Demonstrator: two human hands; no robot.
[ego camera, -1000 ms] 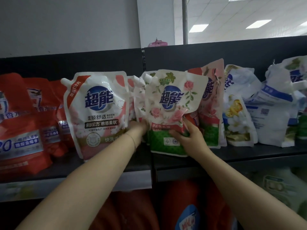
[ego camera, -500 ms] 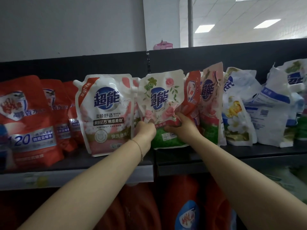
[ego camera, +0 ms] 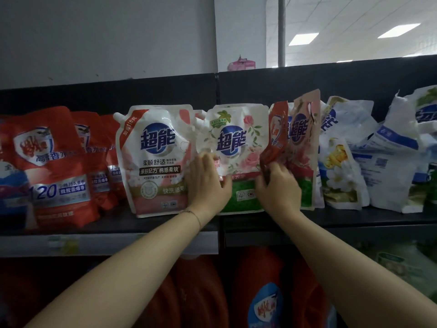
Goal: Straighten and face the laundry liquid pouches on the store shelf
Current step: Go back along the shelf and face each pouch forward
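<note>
Hands on the rose pouch

Nearest me, my left hand (ego camera: 208, 183) lies spread flat on the rose pouch (ego camera: 233, 159); my right hand (ego camera: 277, 188) pinches its other edge. Beyond both, it stands upright on the shelf (ego camera: 354, 217), facing out.

Rose pouch (ego camera: 236, 159) now front-facing, seemingly upright

Shelf (ego camera: 108, 227) packed edge to edge: red pouches (ego camera: 54, 166) left, pink pouch (ego camera: 153, 162) touching rose pouch (ego camera: 236, 159), crumpled white pouches (ego camera: 383, 166) right. No side gaps. Free room only above pouch tops, before dark back panel (ego camera: 331, 84), and along shelf front lip.
</note>
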